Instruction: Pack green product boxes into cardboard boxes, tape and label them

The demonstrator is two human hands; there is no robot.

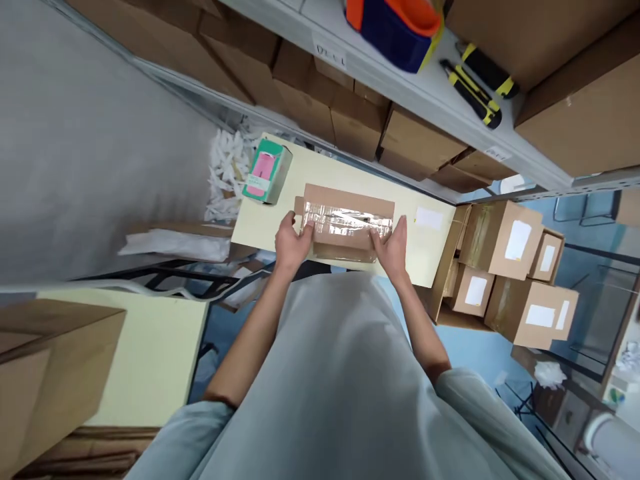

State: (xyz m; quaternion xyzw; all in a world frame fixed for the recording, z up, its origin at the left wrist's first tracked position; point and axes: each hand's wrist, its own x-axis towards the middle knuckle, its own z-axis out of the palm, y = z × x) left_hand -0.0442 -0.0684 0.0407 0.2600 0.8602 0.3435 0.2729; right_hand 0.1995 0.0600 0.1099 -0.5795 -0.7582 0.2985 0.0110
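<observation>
Between my hands is a brown cardboard box (345, 235), low over the pale table (320, 167), with shiny clear tape along its near part and a flap standing at its far side. My left hand (294, 243) grips the left end, thumb on the taped face and fingers round the side. At the opposite end my right hand (393, 248) holds on in the same way, its thumb pressed on the tape. A green and pink product box (267, 171) stands on the table beyond my left hand. Right of the cardboard box lies a white paper slip (429, 218).
Above the table's far side runs a grey shelf (400, 87) with two utility knives (473, 93) and a blue-orange tape dispenser (395, 30). Labelled cartons (500, 220) are stacked at the right. White packing filler (227, 167) lies at the left, near a grey wall.
</observation>
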